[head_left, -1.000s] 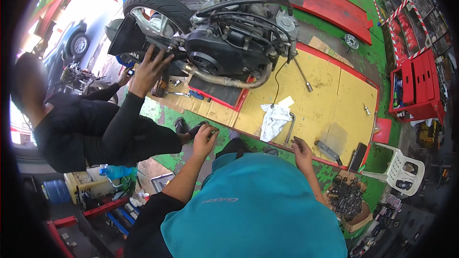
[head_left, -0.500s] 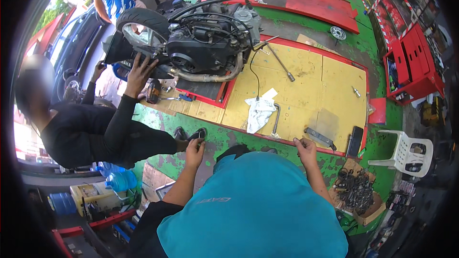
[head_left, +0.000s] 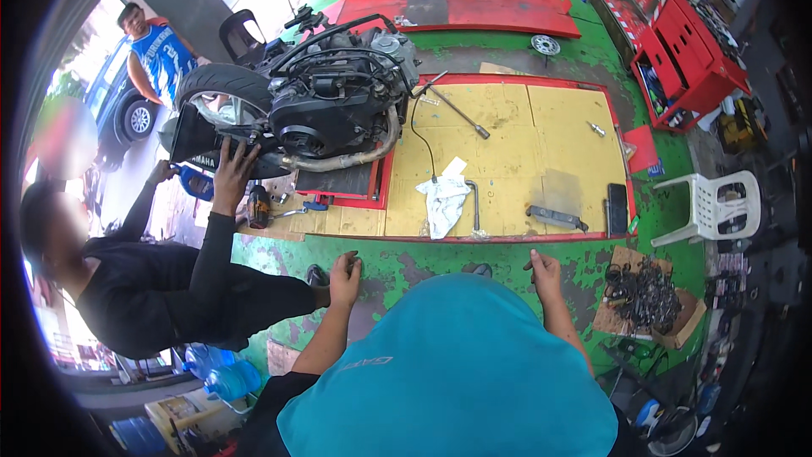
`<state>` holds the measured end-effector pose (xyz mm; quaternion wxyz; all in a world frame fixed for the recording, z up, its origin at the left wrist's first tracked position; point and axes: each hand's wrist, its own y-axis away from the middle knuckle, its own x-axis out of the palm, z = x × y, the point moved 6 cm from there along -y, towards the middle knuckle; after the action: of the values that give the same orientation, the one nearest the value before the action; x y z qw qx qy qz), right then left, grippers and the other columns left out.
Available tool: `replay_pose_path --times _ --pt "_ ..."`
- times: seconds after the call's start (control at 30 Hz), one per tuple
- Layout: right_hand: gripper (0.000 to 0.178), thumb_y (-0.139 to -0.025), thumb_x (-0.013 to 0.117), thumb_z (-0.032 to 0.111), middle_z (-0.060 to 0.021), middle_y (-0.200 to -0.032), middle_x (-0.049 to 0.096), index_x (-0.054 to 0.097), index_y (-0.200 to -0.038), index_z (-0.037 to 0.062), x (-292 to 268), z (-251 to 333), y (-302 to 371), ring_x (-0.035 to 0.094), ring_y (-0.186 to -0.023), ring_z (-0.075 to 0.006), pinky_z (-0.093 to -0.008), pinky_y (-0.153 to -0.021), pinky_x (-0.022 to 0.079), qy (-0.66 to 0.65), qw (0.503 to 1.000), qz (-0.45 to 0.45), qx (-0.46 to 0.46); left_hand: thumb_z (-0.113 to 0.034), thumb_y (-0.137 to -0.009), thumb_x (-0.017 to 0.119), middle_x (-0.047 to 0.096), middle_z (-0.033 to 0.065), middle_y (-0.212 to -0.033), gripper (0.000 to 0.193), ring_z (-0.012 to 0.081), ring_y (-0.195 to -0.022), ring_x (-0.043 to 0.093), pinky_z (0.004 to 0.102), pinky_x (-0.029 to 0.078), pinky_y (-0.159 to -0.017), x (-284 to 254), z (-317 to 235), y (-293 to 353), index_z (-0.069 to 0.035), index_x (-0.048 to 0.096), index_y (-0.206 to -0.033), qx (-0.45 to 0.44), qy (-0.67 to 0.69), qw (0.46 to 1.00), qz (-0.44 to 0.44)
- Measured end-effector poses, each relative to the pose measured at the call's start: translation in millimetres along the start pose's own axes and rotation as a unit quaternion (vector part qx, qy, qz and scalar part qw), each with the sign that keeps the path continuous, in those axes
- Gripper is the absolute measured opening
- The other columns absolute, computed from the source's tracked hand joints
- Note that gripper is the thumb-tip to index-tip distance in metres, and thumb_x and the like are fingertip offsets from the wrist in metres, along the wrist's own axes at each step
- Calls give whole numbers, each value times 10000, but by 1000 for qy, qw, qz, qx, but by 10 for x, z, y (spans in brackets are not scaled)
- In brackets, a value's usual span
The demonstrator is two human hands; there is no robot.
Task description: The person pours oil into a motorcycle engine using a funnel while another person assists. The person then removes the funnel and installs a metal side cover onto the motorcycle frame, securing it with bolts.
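Both my hands hang in front of my blue shirt, short of the platform's near edge. My left hand point(head_left: 345, 278) has its fingers loosely curled together, with nothing seen in them. My right hand point(head_left: 545, 273) is closed too, thumb against the fingers, and nothing shows in it. Beyond them, on the cardboard-covered platform point(head_left: 507, 152), lie a white rag point(head_left: 443, 203), an L-shaped wrench point(head_left: 475, 206), a dark flat metal part point(head_left: 556, 218) and a black phone point(head_left: 617, 208). A long-handled socket wrench point(head_left: 458, 108) rests farther back. Neither hand touches any of these.
A partly stripped motorcycle point(head_left: 326, 110) stands at the platform's left; a co-worker in black point(head_left: 161, 275) has both hands at its rear. Another person point(head_left: 161, 59) stands behind. At right are a white plastic chair point(head_left: 715, 207), a box of small parts point(head_left: 677, 322) and a red tool cabinet point(head_left: 685, 63).
My view has shifted, so the platform and motorcycle sit farther left and straighter. My hands stay low and closed, now apart from the platform edge. The co-worker's hands stay at the motorcycle.
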<state>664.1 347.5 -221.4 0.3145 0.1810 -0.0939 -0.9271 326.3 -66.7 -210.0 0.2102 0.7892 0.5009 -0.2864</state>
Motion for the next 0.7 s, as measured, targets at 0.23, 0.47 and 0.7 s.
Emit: replay_pose_path --times 0.23,0.47,0.7 --pt "610 -1012 657 530 12 -548 504 721 -723 -3 -280 -632 478 466 -513 -113 -321 -518 350 21 994 -91 56 -168 -999 668 684 197 -1126 311 375 -1057 662 440 524 -937 -19 586 310 -26 664 -1275 -6 19 999 34" --pt "513 -966 693 477 -122 -702 689 762 -810 -7 -588 -1561 1577 644 -688 -242 -412 -694 494 133 960 -162 187 -142 -988 683 703 190 -1148 293 333 -1091 682 438 541 -970 -33 1091 384 -15 667 -1252 -45 12 994 103" --pt "415 -902 725 393 -199 -1009 776 786 -1067 17 -657 -2477 2713 737 -996 -347 -437 -932 555 249 897 -88 356 -101 -996 673 730 125 -1119 255 196 -979 711 354 629 -794 290 1432 462 11 665 -1225 -132 80 949 275"
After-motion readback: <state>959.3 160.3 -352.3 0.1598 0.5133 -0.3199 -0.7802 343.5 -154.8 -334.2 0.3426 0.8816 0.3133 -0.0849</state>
